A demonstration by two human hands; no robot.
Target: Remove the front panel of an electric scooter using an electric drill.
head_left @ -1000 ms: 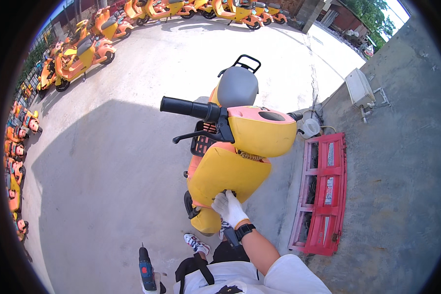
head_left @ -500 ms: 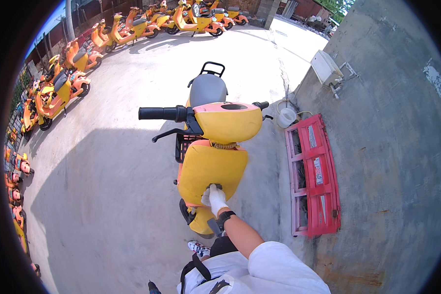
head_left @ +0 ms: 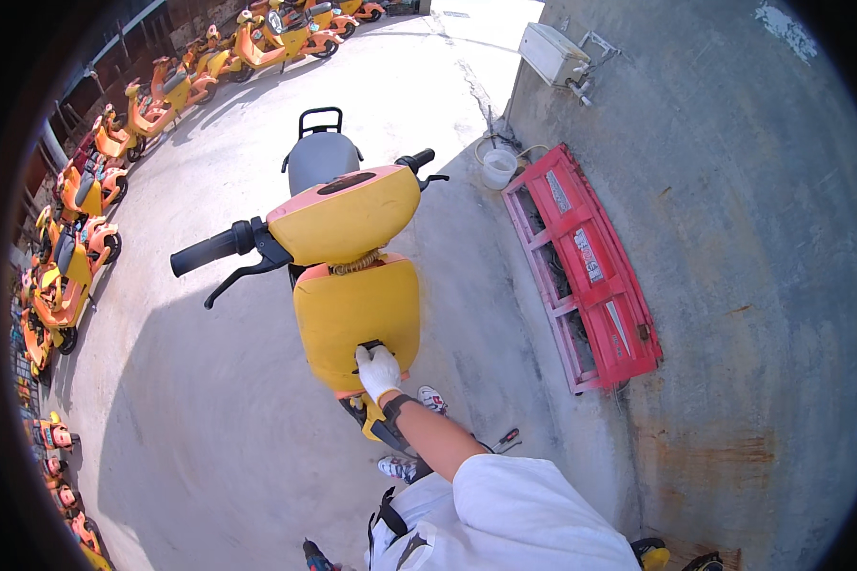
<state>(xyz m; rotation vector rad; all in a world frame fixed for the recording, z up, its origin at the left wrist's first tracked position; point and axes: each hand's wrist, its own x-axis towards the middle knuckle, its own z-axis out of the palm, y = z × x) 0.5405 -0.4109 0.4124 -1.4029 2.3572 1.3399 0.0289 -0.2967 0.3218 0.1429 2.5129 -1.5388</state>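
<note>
Seemingly, the white-gloved right hand (head_left: 380,372) grips the small black fitting (head_left: 370,344) on a yellow plastic panel (head_left: 357,305); next move wants steadiness.

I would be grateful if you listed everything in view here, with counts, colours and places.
Scooter: one, yellow and pink with grey seat, centre
Parked scooters: many, yellow and orange, left side and top
Wall: one, grey, right
Box: one, white, on the wall
Bucket: one, white, near the wall's base
Slatted panel: one, red and pink, along the wall
Hand tool: one, red and black, on the ground
Drill: one, mostly cut off, bottom edge
Shoes: two, white patterned, below the scooter
Shirt: one, white, bottom
Wristband: one, black, right wrist
Hands: right hand, white-gloved, at the scooter's black front fitting; left not visible
</note>
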